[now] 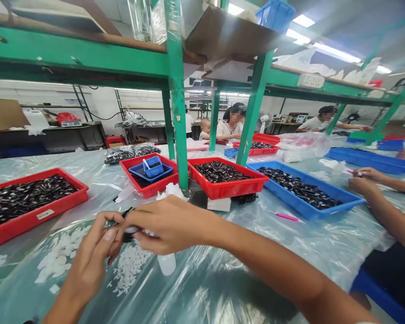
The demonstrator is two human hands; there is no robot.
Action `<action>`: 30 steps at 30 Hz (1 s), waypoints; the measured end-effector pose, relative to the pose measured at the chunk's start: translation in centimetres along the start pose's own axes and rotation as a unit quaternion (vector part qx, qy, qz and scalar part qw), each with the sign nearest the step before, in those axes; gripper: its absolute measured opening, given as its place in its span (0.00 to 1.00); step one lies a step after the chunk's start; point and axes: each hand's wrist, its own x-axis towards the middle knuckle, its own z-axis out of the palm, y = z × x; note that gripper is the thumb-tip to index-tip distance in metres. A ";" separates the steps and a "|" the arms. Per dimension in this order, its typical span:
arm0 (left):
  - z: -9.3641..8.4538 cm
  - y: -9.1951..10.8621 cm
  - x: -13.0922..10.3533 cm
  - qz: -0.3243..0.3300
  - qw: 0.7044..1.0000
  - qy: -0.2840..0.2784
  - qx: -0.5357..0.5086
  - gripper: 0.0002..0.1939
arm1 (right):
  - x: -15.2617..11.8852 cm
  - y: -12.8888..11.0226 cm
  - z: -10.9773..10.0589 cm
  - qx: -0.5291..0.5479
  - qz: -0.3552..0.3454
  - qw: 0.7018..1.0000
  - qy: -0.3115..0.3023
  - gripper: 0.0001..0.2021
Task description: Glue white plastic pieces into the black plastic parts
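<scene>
My left hand (96, 252) and my right hand (168, 222) meet above the table, fingers closed around a small black part (128, 234) with a pale round spot on it. Its exact kind is hidden by my fingers. Beneath my hands lies a pile of tiny white plastic pieces (130, 267). Left of that pile are larger white discs (59, 256). A small white translucent bottle (167, 264) stands partly behind my right hand.
Red trays (65, 204) (234, 189) and a blue tray (344, 209) hold black parts. A green post (178, 112) rises from the table. A pink tool (286, 217) lies at right, near a co-worker's hands (364, 180). Black bagged parts (119, 154) sit behind.
</scene>
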 end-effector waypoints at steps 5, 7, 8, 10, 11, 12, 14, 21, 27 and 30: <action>-0.1 0.2 0.5 0.032 0.991 -0.001 0.131 0.20 | -11.0 0.6 -4.1 0.044 0.147 0.981 0.114 0.08; -0.2 -0.1 0.8 0.066 0.981 -0.028 0.179 0.20 | -16.6 1.1 -5.8 -0.013 0.241 0.951 0.195 0.08; -0.1 -0.3 0.9 0.077 0.978 -0.043 0.187 0.19 | -19.4 1.5 -6.6 -0.051 0.286 0.927 0.236 0.08; -0.1 -0.4 1.0 0.085 0.976 -0.062 0.191 0.18 | -25.0 2.9 -8.2 -0.152 0.390 0.859 0.293 0.12; -0.1 -0.3 1.1 0.083 0.975 -0.066 0.193 0.18 | -27.5 3.9 -9.1 -0.203 0.428 0.830 0.295 0.16; -0.1 -0.3 1.1 0.082 0.975 -0.067 0.196 0.18 | -29.6 5.0 -9.9 -0.274 0.449 0.792 0.310 0.20; -0.1 -0.1 1.1 0.078 0.975 -0.057 0.200 0.18 | -33.0 7.2 -11.6 -0.346 0.510 0.733 0.287 0.23; -0.4 -1.3 1.2 0.060 0.972 -0.054 0.220 0.21 | -36.3 11.4 -16.0 -0.345 0.570 0.721 0.188 0.16; -0.4 -2.1 1.2 0.033 0.969 -0.066 0.236 0.23 | -35.7 11.6 -16.5 -0.352 0.565 0.728 0.161 0.13; -0.4 -2.2 1.2 0.026 0.967 -0.068 0.243 0.23 | -35.7 11.8 -16.3 -0.351 0.560 0.733 0.161 0.14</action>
